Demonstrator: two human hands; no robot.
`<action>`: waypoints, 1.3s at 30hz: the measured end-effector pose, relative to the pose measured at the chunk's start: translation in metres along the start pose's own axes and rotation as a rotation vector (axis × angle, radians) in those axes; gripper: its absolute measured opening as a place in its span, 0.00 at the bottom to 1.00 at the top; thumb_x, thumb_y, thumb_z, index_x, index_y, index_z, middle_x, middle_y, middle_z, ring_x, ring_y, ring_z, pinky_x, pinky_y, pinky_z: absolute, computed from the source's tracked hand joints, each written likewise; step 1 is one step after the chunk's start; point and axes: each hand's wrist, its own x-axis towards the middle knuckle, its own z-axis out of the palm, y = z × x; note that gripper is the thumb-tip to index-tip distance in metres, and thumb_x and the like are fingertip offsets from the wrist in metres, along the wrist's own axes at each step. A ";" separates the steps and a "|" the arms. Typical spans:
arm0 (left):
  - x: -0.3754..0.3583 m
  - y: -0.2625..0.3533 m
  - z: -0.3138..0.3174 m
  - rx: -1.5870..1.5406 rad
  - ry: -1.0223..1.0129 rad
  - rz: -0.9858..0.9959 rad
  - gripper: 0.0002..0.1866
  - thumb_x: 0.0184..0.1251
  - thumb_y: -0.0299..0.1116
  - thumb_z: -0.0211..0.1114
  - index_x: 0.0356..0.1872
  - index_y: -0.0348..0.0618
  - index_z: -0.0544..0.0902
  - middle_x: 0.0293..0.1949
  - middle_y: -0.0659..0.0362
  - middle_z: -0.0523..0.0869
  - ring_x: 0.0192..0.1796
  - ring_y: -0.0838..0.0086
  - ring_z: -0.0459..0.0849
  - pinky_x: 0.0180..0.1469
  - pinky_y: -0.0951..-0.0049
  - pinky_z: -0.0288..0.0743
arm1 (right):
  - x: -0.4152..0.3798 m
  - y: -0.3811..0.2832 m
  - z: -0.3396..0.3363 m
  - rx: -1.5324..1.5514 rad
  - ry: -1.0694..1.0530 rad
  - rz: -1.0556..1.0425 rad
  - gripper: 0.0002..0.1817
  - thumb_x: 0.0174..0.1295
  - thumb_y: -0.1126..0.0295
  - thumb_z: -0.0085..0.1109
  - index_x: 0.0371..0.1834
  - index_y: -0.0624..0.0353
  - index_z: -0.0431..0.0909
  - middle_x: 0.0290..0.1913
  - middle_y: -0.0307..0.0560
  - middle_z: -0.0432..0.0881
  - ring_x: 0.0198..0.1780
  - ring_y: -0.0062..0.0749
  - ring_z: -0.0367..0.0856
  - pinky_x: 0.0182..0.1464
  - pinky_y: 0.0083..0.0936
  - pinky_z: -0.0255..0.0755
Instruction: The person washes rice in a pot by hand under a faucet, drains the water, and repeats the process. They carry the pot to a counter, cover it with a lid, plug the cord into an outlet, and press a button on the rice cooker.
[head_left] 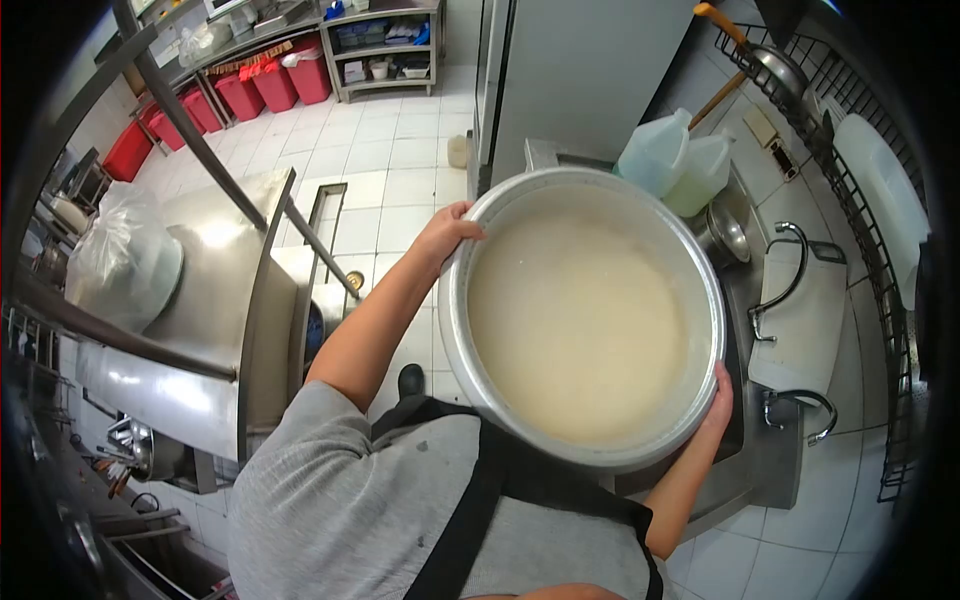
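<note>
A large round metal pot (458, 350) is held in front of my body, close to the apron. Cloudy, cream-coloured liquid (580, 320) fills much of it; what lies beneath the surface cannot be seen. My left hand (447, 236) grips the pot's upper left side, thumb over the rim and the other fingers partly hidden behind the wall. On the lower right side, my right hand (718, 400) is closed against the outer wall, most of its fingers out of sight under the pot.
At right is a sink counter (770, 485) with curved taps (795, 270), a white cutting board (805, 310), plastic jugs (655, 155) and a metal bowl (725, 232). A wire rack (850, 150) hangs above. Left stands a steel table (215, 260); red bins (275, 88) line the back.
</note>
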 end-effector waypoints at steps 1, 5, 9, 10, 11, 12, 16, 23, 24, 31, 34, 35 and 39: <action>0.004 0.003 -0.007 0.012 -0.012 -0.003 0.20 0.44 0.24 0.64 0.43 0.34 0.74 0.32 0.53 0.81 0.31 0.70 0.81 0.36 0.72 0.77 | 0.002 0.004 0.002 -0.046 0.013 -0.043 0.20 0.60 0.64 0.57 0.52 0.65 0.72 0.46 0.52 0.80 0.46 0.40 0.80 0.50 0.33 0.75; 0.014 0.014 -0.043 0.124 -0.009 -0.005 0.21 0.43 0.25 0.65 0.43 0.34 0.74 0.32 0.54 0.81 0.31 0.71 0.81 0.37 0.73 0.76 | 0.004 0.024 0.025 -0.149 -0.011 -0.117 0.19 0.57 0.74 0.57 0.51 0.66 0.69 0.42 0.53 0.79 0.43 0.38 0.81 0.48 0.31 0.77; 0.035 0.029 -0.092 0.260 -0.004 0.036 0.24 0.39 0.27 0.66 0.44 0.34 0.74 0.33 0.56 0.80 0.34 0.72 0.79 0.41 0.74 0.73 | 0.006 0.049 0.066 -0.217 -0.024 -0.150 0.18 0.53 0.79 0.56 0.49 0.66 0.69 0.41 0.52 0.79 0.39 0.36 0.81 0.47 0.31 0.77; 0.038 0.035 -0.104 0.269 0.003 0.041 0.24 0.39 0.27 0.66 0.44 0.35 0.74 0.33 0.56 0.80 0.34 0.73 0.79 0.41 0.75 0.73 | 0.010 0.055 0.080 -0.199 -0.033 -0.148 0.18 0.53 0.79 0.56 0.49 0.66 0.69 0.42 0.52 0.79 0.40 0.36 0.81 0.47 0.31 0.77; 0.044 0.041 -0.117 0.277 0.013 0.043 0.24 0.38 0.26 0.66 0.43 0.35 0.74 0.33 0.56 0.80 0.34 0.74 0.79 0.41 0.75 0.73 | 0.014 0.062 0.095 -0.183 -0.043 -0.143 0.19 0.52 0.80 0.55 0.49 0.66 0.69 0.42 0.52 0.79 0.40 0.37 0.81 0.47 0.31 0.77; 0.050 0.050 -0.131 0.276 0.014 0.060 0.24 0.38 0.26 0.65 0.43 0.35 0.74 0.33 0.56 0.80 0.34 0.73 0.79 0.41 0.75 0.73 | 0.017 0.068 0.112 -0.168 -0.054 -0.134 0.19 0.51 0.80 0.54 0.49 0.66 0.69 0.42 0.52 0.79 0.40 0.37 0.81 0.47 0.31 0.77; 0.074 0.083 -0.194 0.281 0.032 0.108 0.25 0.37 0.27 0.64 0.44 0.34 0.74 0.33 0.56 0.80 0.33 0.73 0.79 0.41 0.76 0.73 | 0.037 0.100 0.181 -0.143 -0.069 -0.105 0.21 0.48 0.82 0.52 0.49 0.66 0.69 0.43 0.53 0.79 0.41 0.38 0.81 0.48 0.31 0.77; 0.096 0.149 -0.294 0.322 0.187 0.147 0.28 0.38 0.27 0.63 0.48 0.32 0.74 0.35 0.55 0.81 0.36 0.73 0.79 0.42 0.76 0.72 | 0.121 0.153 0.307 -0.139 -0.213 -0.080 0.23 0.47 0.82 0.52 0.51 0.66 0.68 0.42 0.51 0.79 0.41 0.37 0.81 0.48 0.30 0.77; 0.105 0.151 -0.315 0.337 0.213 0.174 0.28 0.38 0.27 0.63 0.48 0.32 0.74 0.34 0.56 0.80 0.35 0.74 0.79 0.41 0.76 0.72 | 0.138 0.158 0.328 -0.125 -0.249 -0.068 0.23 0.47 0.82 0.52 0.51 0.66 0.68 0.42 0.51 0.79 0.41 0.36 0.81 0.47 0.30 0.77; 0.158 0.177 -0.412 0.248 0.424 0.243 0.24 0.40 0.26 0.61 0.45 0.32 0.72 0.30 0.57 0.78 0.30 0.77 0.76 0.36 0.78 0.71 | 0.273 0.193 0.486 -0.135 -0.449 0.030 0.21 0.46 0.84 0.52 0.46 0.64 0.68 0.39 0.49 0.79 0.37 0.33 0.81 0.45 0.29 0.79; 0.195 0.192 -0.448 0.252 0.527 0.257 0.23 0.41 0.25 0.59 0.45 0.32 0.72 0.30 0.58 0.78 0.30 0.78 0.76 0.35 0.79 0.71 | 0.341 0.201 0.568 -0.176 -0.517 0.055 0.19 0.45 0.84 0.52 0.45 0.64 0.68 0.37 0.48 0.78 0.35 0.31 0.80 0.42 0.28 0.79; 0.204 0.193 -0.460 0.241 0.560 0.258 0.23 0.41 0.25 0.59 0.45 0.32 0.72 0.30 0.59 0.78 0.30 0.78 0.76 0.34 0.79 0.71 | 0.361 0.202 0.590 -0.194 -0.544 0.075 0.19 0.45 0.84 0.52 0.45 0.64 0.68 0.37 0.48 0.78 0.35 0.30 0.80 0.42 0.27 0.79; 0.255 0.207 -0.513 0.195 0.682 0.321 0.23 0.41 0.23 0.57 0.46 0.32 0.71 0.32 0.56 0.80 0.31 0.77 0.78 0.35 0.78 0.73 | 0.455 0.226 0.685 -0.321 -0.679 0.052 0.19 0.45 0.83 0.53 0.44 0.64 0.69 0.36 0.46 0.78 0.31 0.28 0.78 0.38 0.24 0.77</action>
